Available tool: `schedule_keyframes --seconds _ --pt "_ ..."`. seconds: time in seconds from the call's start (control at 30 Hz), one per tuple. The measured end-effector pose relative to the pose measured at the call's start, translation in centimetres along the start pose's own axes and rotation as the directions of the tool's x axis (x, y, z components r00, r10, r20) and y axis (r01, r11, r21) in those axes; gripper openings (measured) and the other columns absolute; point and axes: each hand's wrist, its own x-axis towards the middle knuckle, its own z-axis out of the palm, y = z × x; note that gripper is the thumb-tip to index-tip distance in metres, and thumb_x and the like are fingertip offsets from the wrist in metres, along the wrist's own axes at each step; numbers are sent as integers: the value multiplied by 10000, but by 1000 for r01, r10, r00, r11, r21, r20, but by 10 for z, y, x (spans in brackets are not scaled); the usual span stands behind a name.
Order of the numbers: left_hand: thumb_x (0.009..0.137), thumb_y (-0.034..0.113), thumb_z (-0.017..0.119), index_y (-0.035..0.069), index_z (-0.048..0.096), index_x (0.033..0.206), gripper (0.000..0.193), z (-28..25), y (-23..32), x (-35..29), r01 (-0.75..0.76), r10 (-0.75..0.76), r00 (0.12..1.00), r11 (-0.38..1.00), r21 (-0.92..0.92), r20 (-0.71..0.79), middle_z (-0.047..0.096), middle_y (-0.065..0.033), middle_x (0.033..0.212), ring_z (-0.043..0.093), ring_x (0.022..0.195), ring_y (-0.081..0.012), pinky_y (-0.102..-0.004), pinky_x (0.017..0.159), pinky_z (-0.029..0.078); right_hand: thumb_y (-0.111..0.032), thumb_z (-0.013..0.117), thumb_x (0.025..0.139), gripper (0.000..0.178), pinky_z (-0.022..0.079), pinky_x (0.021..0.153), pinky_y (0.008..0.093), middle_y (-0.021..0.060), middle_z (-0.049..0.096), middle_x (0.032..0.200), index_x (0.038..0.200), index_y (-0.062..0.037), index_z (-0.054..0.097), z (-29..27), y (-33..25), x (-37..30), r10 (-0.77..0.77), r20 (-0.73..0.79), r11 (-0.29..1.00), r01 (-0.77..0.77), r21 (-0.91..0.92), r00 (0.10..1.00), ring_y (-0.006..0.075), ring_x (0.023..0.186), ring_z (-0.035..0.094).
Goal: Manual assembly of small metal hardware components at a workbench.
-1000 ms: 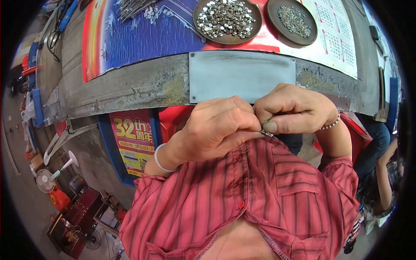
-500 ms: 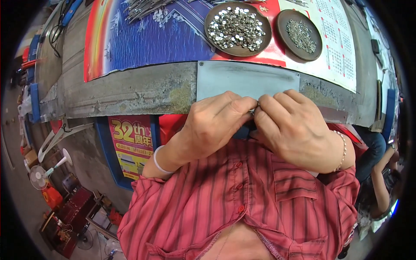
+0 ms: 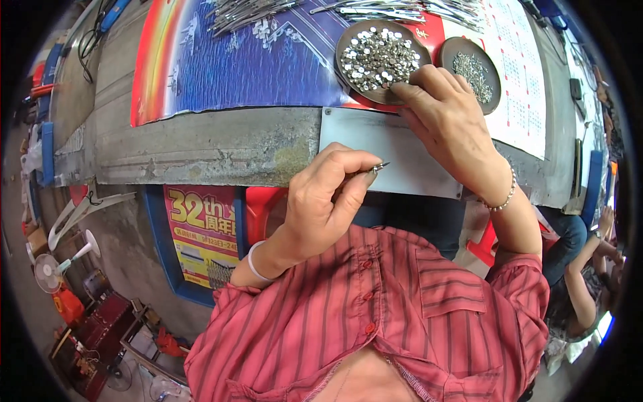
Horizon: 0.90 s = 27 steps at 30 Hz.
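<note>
My left hand [image 3: 328, 197] pinches a small, thin metal piece [image 3: 380, 166] between thumb and forefinger. Its dark, pointed tip sticks out to the right, while the rest is hidden in the fingers. My right hand [image 3: 445, 117] reaches over the near right rim of a round brown plate [image 3: 348, 79] heaped with small shiny metal discs [image 3: 380, 57]. Its thumb and forefinger come together at the edge of the discs; whatever is between them cannot be made out. Just beyond that hand is a second brown plate [image 3: 494, 94] of tiny silvery pins [image 3: 471, 75], partly covered by my fingers.
A pale metal sheet [image 3: 402, 151] lies at the bench's front edge [image 3: 221, 151]. Bundles of slim metal strips [image 3: 248, 12] rest on the blue poster [image 3: 254, 77] at the back. Left of my lap stands a blue-framed bin [image 3: 157, 234]; another person's arm [image 3: 581, 288] shows at far right.
My hands were together over the bench edge and have parted. The right hand has moved forward to the disc plate; the left stays near the edge, its metal piece now showing.
</note>
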Motion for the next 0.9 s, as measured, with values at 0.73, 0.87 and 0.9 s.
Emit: schedule_keyframes --seconds 0.73,0.87,0.9 --pt "879 -39 571 -9 608 1031 159 1 0 -5 189 -193 981 949 -253 7 563 -38 842 506 683 -65 -204 592 415 -37 654 745 168 408 725 366 73 524 825 906 -56 611 4 3 5 -58 11 997 58 54 998 278 784 520" --pt "911 -35 548 -9 606 1094 194 4 1 -7 190 -209 978 891 -412 -2 561 -12 914 497 767 -36 -176 660 407 -43 658 760 129 421 671 365 90 526 755 830 -47 550 -14 -26 -9 4 -94 943 28 331 996 283 711 539" --pt "911 -35 548 -9 606 1094 194 4 1 -7 190 -211 978 891 -411 -5 561 -12 914 497 767 -36 -176 660 407 -26 669 756 142 436 646 369 94 543 758 842 -43 558 -18 -32 -15 47 -87 895 -3 446 995 293 706 547"
